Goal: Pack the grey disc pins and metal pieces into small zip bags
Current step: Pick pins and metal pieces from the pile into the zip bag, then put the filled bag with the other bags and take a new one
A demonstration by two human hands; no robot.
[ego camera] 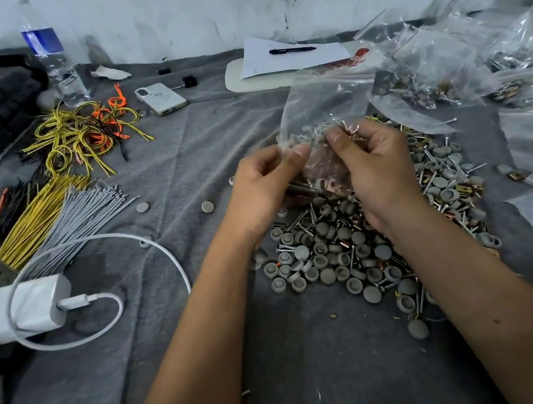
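Grey cloth (165, 152) is covering the work surface, and a big pile of grey disc pins and metal pieces (358, 252) is lying on it under the person's hands. Both hands are holding up one small clear zip bag (318, 108) above the pile, the left hand (263, 183) pinching its left side and the right hand (374, 164) pinching its right side, with some pieces already sitting inside it

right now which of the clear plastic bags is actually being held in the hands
The small zip bag at centre, raised over the pile of grey discs, pinched by the left hand and right hand. The other bags lie untouched at the right.
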